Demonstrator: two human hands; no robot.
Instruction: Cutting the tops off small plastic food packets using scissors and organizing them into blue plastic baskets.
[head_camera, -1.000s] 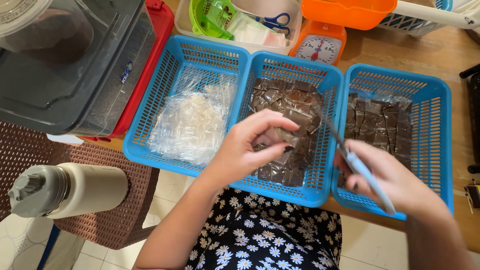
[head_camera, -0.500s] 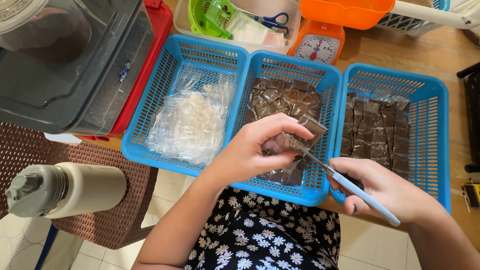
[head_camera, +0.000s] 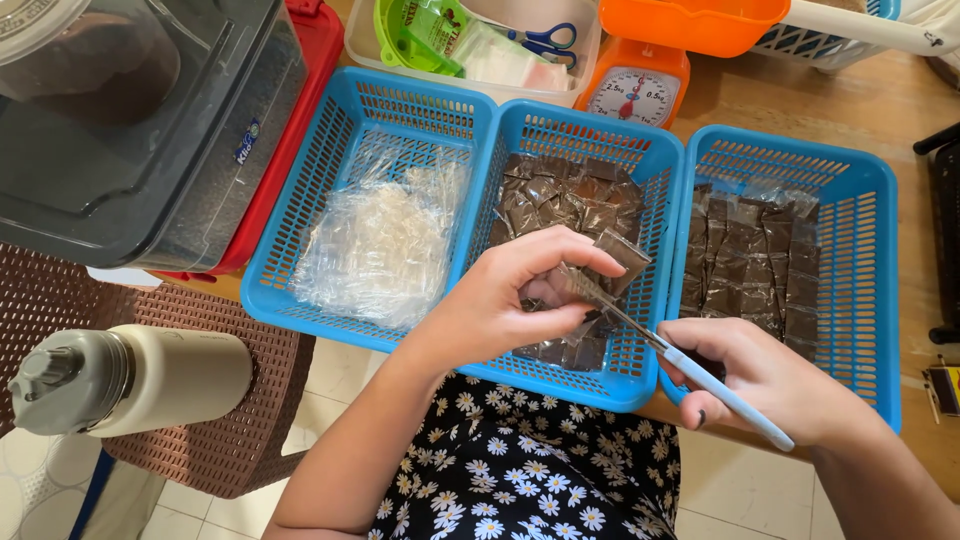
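Observation:
My left hand (head_camera: 515, 295) pinches a small brown packet (head_camera: 618, 252) over the middle blue basket (head_camera: 590, 140). My right hand (head_camera: 770, 378) grips light-blue-handled scissors (head_camera: 690, 370), whose blades reach up to the packet's lower edge. The middle basket holds several dark brown packets (head_camera: 570, 195). A blue basket on the right (head_camera: 800, 165) holds several flat brown packets (head_camera: 760, 260) in rows. On the left, another blue basket (head_camera: 350, 130) contains a heap of clear plastic wrappers (head_camera: 375, 245).
A large dark bin (head_camera: 130, 120) with a red lid edge stands at far left. A beige flask (head_camera: 130, 378) lies on a brown woven chair (head_camera: 200, 440). Behind the baskets are an orange kitchen scale (head_camera: 635, 90), a white tub with blue scissors (head_camera: 540, 40) and a green item (head_camera: 420, 30).
My right hand swung the scissors from upright down toward the left, bringing the blades to the packet in my left hand. The left hand lifted the packet slightly.

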